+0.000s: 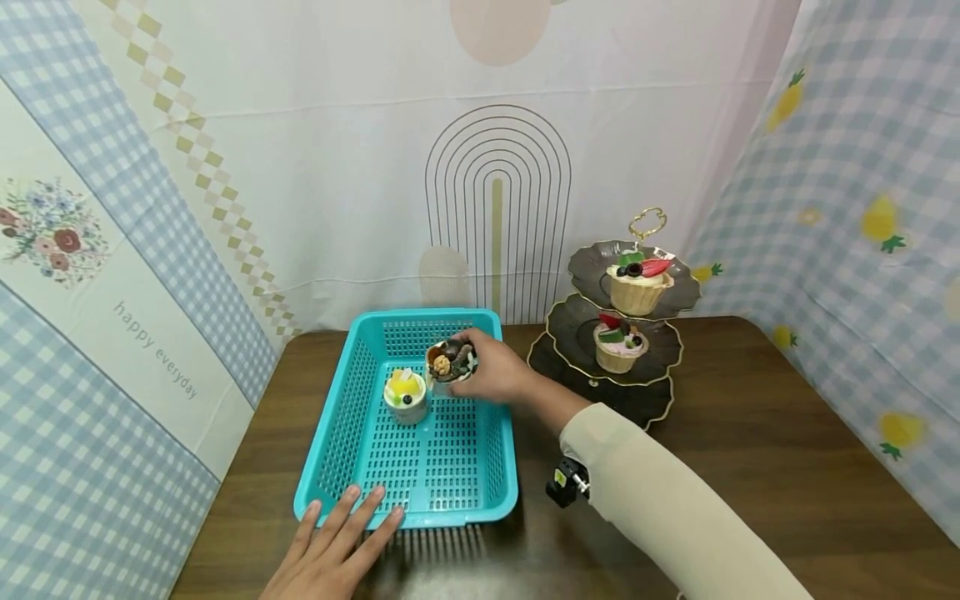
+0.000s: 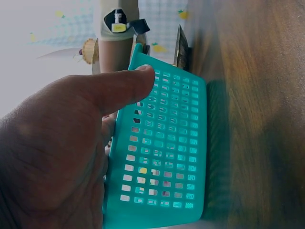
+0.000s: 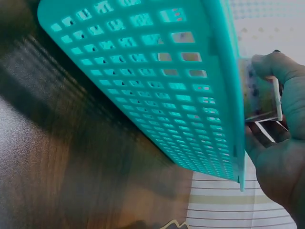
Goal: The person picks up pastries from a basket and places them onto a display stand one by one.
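Observation:
My right hand (image 1: 491,367) holds a small dessert cup (image 1: 450,360), topped with chocolate pieces and a walnut, over the turquoise basket (image 1: 508,467). In the right wrist view, its clear side (image 3: 259,100) shows past the basket's rim, between thumb and fingers. Beside it, a second dessert cup (image 1: 407,400) with yellow fruit and a dark berry on cream stands upright on the basket floor. My left hand (image 1: 330,546) rests on the near rim with fingers spread and fairly straight. The left wrist view shows its thumb (image 2: 128,88) along the outer wall.
Right of the basket stands a dark tiered stand (image 1: 558,329) with gold edges and a gold top loop. A fruit tart (image 1: 637,292) sits on its top tier, another tart (image 1: 618,350) on the middle one. Printed cloths (image 1: 337,167) hang behind the wooden table (image 1: 720,500).

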Available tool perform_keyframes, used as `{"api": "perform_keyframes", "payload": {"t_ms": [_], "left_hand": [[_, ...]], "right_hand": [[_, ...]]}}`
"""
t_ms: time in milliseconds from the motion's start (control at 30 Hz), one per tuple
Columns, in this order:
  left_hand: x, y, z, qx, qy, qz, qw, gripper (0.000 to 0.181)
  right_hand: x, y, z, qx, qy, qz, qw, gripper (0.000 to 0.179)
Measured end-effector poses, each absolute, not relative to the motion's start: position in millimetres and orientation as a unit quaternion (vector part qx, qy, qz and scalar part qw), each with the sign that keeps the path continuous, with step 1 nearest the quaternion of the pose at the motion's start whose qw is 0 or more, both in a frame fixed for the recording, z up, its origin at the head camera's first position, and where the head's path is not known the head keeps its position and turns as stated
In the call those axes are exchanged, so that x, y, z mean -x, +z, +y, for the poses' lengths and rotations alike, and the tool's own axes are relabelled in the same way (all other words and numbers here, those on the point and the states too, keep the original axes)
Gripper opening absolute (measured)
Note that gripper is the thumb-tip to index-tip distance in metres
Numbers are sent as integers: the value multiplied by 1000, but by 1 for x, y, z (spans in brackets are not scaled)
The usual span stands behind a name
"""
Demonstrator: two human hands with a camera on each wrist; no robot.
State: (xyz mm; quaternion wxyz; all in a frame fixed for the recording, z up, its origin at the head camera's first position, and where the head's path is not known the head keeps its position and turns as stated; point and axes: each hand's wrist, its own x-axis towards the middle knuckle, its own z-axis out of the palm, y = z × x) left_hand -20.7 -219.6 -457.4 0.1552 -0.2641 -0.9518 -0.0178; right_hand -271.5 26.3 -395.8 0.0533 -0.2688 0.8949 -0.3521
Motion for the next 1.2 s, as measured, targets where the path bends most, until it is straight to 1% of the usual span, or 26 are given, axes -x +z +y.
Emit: {"api": "perform_keyframes", "payload": {"t_ms": [200, 467, 700, 1200], "left_hand": [[20, -455, -219, 262, -19, -953, 148, 97], [21, -453, -219, 263, -26, -955, 138, 99], [20, -454, -219, 266, -28, -953, 144, 99], [21, -454, -219, 271, -28, -951, 146, 101]], "right_hand": [[265, -388, 43, 272, -373, 887, 30, 78], [255, -380, 69, 265, -418, 868, 35, 77], [240, -374, 93, 258, -426, 867, 25, 75], [216, -386, 135, 246, -413, 877, 13, 80]]}}
